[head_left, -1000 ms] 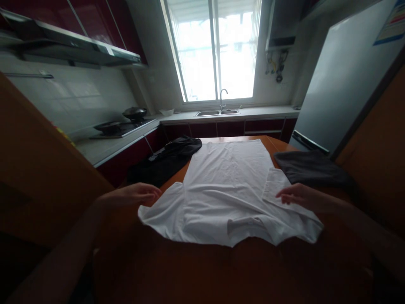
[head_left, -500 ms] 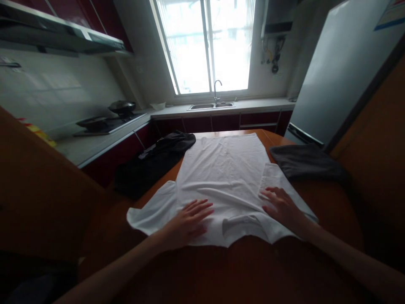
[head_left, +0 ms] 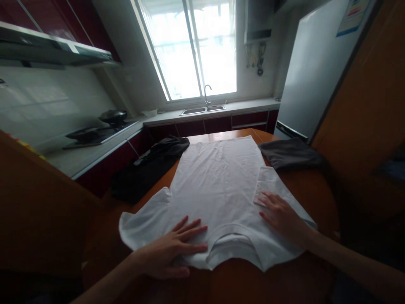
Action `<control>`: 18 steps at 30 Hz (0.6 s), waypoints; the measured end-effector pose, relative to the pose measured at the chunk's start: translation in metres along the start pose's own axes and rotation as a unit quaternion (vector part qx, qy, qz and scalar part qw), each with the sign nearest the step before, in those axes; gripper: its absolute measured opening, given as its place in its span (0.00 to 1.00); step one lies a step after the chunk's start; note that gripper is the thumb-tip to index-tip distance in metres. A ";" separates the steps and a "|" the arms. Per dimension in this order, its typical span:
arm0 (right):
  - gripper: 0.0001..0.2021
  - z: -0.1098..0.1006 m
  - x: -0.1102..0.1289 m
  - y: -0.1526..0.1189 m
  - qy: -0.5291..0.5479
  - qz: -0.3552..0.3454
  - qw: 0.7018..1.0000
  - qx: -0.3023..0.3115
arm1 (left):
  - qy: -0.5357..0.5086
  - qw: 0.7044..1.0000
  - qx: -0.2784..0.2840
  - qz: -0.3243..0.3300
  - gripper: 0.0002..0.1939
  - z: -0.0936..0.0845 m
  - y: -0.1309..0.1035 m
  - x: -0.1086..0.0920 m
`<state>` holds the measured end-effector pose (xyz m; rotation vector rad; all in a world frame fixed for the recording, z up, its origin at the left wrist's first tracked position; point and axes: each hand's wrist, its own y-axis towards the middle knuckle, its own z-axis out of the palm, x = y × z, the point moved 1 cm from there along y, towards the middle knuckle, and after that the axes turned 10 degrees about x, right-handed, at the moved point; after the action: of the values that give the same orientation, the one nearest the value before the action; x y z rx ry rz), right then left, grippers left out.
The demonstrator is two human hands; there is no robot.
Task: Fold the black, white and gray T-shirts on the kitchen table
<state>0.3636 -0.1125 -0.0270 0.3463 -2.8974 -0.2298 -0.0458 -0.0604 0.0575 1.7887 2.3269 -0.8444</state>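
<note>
A white T-shirt [head_left: 218,177] lies spread on the wooden table [head_left: 221,287], its neckline facing me and its hem toward the window. My left hand [head_left: 174,249] rests flat on the shoulder left of the neckline, fingers spread. On the other side, my right hand [head_left: 280,215] lies on the cloth near the right sleeve, its fingers stretched out over the edge of a folded-over flap. Neither hand grips the fabric. The left sleeve sticks out to the side with its end slightly raised.
Dark clothing [head_left: 148,169] lies on the table's left, and a folded dark grey cloth [head_left: 291,154] on its right. Beyond are a counter with a sink [head_left: 202,110], a stove with a pan [head_left: 113,117], and a fridge [head_left: 306,71] at the right.
My left hand has moved toward me and left, spreading its fingers. The shirt's neckline has come nearer, and the creases across its chest have smoothed out. The view has tilted slightly.
</note>
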 end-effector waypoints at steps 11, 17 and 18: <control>0.09 -0.058 -0.049 -0.009 0.144 0.217 0.948 -0.182 | -0.028 0.961 -0.264 -0.083 0.20 -0.013 0.025 0.053; 0.08 -0.069 -0.128 -0.082 0.166 0.415 0.856 -0.259 | 0.000 0.948 -0.307 -0.080 0.20 0.001 0.041 0.061; 0.07 -0.066 -0.136 -0.092 0.167 0.438 0.848 -0.247 | 0.013 0.950 -0.302 -0.077 0.20 0.001 0.042 0.061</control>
<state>0.5275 -0.1753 -0.0054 -0.9080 -2.2337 -0.6373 -0.0270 -0.0010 0.0171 1.3727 2.3993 -0.0807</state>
